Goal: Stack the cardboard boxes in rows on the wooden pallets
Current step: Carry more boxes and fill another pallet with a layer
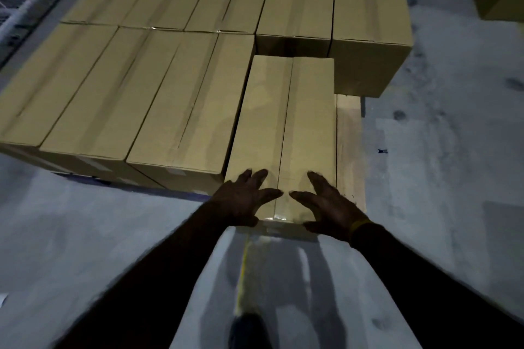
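I see my left hand and right hand flat, fingers spread, pressing the near end of a taped cardboard box. No readable print. It sits beside the front row; bare wooden pallet shows on its right.

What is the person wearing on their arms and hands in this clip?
Both hands are bare, with no gloves: the left hand and the right hand. Both forearms look dark in the dim light, so I cannot tell whether they are covered by sleeves. A thin yellow band circles the right wrist. No rings or watch are visible.
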